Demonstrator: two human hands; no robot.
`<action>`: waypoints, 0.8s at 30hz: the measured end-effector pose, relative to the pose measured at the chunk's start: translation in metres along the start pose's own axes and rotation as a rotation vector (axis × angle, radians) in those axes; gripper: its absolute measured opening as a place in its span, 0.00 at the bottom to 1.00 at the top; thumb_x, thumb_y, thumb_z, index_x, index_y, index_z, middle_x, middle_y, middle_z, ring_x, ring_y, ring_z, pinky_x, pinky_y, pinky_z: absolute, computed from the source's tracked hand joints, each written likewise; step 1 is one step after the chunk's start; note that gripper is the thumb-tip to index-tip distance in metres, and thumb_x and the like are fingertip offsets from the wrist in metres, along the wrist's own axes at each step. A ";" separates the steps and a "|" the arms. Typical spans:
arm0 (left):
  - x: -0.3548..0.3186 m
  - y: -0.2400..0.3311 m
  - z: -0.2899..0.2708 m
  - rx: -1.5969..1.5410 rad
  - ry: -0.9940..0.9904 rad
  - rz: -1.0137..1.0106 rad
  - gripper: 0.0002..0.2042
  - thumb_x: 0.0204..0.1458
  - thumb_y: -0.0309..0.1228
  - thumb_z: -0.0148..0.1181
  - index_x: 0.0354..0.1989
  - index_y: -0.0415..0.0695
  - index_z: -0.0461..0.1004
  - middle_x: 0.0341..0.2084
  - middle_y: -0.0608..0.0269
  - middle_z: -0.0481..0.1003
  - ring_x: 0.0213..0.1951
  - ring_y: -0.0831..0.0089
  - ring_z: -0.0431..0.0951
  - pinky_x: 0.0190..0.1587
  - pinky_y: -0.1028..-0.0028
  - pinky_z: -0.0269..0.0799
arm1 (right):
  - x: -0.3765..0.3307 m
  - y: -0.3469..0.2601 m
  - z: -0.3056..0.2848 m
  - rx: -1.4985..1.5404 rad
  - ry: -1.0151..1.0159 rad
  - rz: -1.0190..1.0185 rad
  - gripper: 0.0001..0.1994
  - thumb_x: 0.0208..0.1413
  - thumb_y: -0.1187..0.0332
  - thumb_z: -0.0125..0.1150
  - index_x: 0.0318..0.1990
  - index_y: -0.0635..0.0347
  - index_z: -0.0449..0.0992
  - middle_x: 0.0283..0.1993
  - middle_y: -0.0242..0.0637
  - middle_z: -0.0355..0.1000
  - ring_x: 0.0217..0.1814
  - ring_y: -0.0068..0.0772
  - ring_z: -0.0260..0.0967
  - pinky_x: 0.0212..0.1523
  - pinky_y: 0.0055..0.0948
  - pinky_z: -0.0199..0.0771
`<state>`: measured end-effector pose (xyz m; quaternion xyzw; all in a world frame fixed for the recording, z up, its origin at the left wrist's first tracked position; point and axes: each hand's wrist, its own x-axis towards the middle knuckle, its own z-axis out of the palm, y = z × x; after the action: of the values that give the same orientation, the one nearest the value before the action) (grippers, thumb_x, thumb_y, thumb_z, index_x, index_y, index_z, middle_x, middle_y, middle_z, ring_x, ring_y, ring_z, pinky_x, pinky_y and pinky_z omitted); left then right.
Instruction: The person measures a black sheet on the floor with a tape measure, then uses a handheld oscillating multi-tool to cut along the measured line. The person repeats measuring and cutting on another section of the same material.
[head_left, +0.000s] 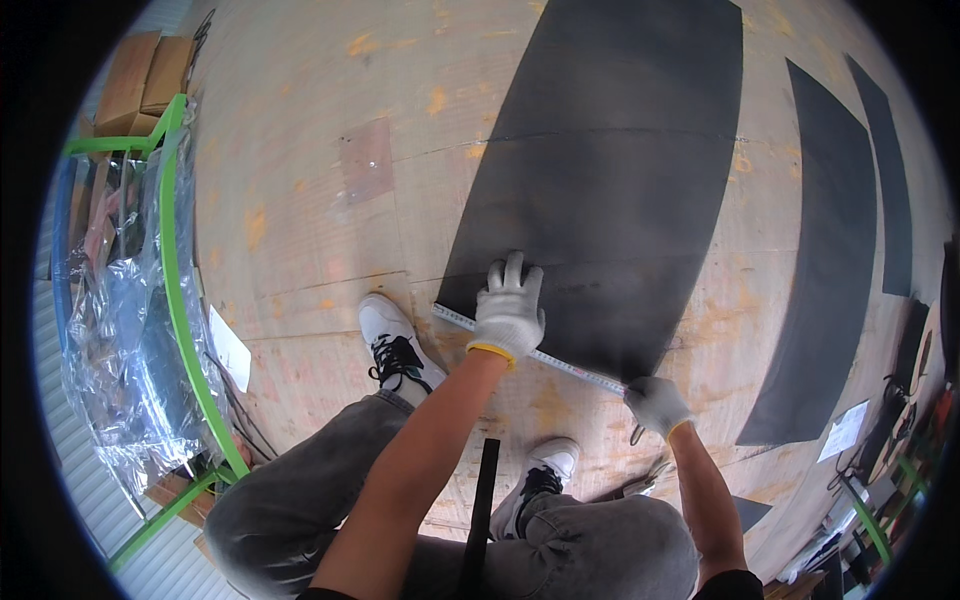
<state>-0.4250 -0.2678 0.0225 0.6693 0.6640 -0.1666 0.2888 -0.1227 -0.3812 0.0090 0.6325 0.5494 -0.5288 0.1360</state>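
Knees in grey jeans [330, 490] fill the 6 o'clock edge, cut off by the rim, with my white sneakers [395, 345] planted on the plywood just above them. At 9 o'clock stands a green metal rack [185, 330] hung with clear plastic sheeting [110, 340]; what it holds is blurred, and brown cardboard boxes [140, 80] sit beyond it at 10 o'clock. A white paper slip [230, 350] lies by the rack's foot.

My left hand [510, 310], in a white knit glove, presses flat with fingers spread on the measuring tape [520, 348], pinning it at the near edge of the big black sheet [610, 170] that runs up toward 12 o'clock. A narrow black strip [484, 500] hangs between my legs, its lower end hidden. My right hand [655, 403], gloved too, is curled closed on the tape's other end at the sheet's right corner, about 4 o'clock; the fingertips are tucked under, so I can't see exactly how they pinch.

Two more black sheets [830, 250] lie at 2 to 3 o'clock on the worn, yellow-stained plywood floor [300, 200]. Clutter at 4 o'clock is too small to make out.
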 end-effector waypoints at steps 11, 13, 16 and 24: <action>0.002 -0.007 0.002 0.041 0.059 0.068 0.35 0.55 0.38 0.67 0.73 0.49 0.64 0.76 0.44 0.54 0.73 0.36 0.57 0.71 0.47 0.67 | 0.004 -0.003 0.010 -0.074 0.043 -0.008 0.21 0.66 0.50 0.57 0.43 0.59 0.86 0.44 0.58 0.82 0.50 0.65 0.80 0.54 0.56 0.79; 0.004 -0.006 0.002 0.053 0.070 0.079 0.35 0.55 0.37 0.67 0.73 0.48 0.64 0.76 0.43 0.54 0.73 0.37 0.58 0.71 0.48 0.67 | 0.002 -0.002 0.012 -0.047 0.070 -0.004 0.19 0.65 0.51 0.57 0.43 0.56 0.86 0.44 0.54 0.83 0.49 0.64 0.80 0.53 0.55 0.79; 0.007 -0.001 0.004 0.130 0.106 0.076 0.33 0.54 0.38 0.68 0.70 0.48 0.65 0.73 0.45 0.57 0.69 0.39 0.62 0.66 0.50 0.73 | -0.003 -0.004 0.012 -0.003 0.086 0.016 0.19 0.64 0.50 0.57 0.43 0.55 0.86 0.44 0.53 0.83 0.50 0.62 0.80 0.54 0.54 0.79; 0.014 0.079 0.005 0.281 -0.051 0.811 0.23 0.58 0.35 0.65 0.63 0.48 0.74 0.64 0.56 0.72 0.65 0.55 0.71 0.64 0.56 0.72 | -0.042 0.050 -0.008 0.118 0.215 0.186 0.19 0.60 0.53 0.64 0.47 0.58 0.85 0.44 0.56 0.83 0.50 0.60 0.81 0.53 0.51 0.80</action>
<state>-0.3454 -0.2559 0.0234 0.9047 0.3104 -0.1451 0.2534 -0.0700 -0.4168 0.0263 0.7404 0.4680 -0.4745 0.0874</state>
